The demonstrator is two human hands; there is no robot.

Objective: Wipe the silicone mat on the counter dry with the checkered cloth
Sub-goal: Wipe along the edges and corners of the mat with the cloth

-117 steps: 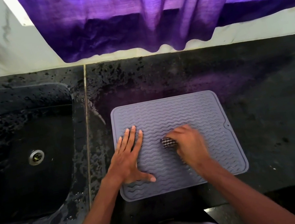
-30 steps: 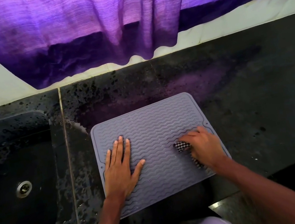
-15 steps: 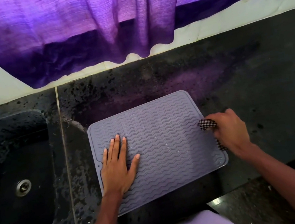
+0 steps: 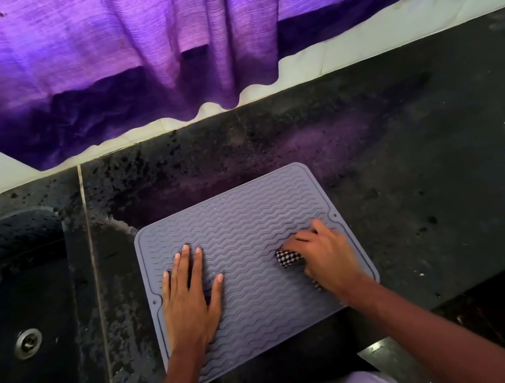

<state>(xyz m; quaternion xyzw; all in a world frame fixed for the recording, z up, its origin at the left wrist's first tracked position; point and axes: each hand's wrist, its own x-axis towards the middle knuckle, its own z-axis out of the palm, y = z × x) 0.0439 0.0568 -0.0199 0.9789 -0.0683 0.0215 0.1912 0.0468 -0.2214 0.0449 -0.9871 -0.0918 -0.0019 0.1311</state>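
A grey silicone mat (image 4: 243, 226) with wavy ridges lies on the dark stone counter (image 4: 426, 182), close to the front edge. My left hand (image 4: 190, 297) rests flat on the mat's left half, fingers straight and spread. My right hand (image 4: 327, 257) is on the mat's right half and grips a bunched black-and-white checkered cloth (image 4: 287, 257), which it presses against the mat. Most of the cloth is hidden under that hand; only its left end shows.
A black sink (image 4: 11, 298) with a metal drain (image 4: 28, 342) sits to the left, past a seam in the counter. Water spots cover the counter around the sink. A purple curtain (image 4: 185, 35) hangs over the white wall behind.
My right hand has slid the cloth leftward from the mat's right edge back onto the mat. My left hand has stayed pressed on the left half.
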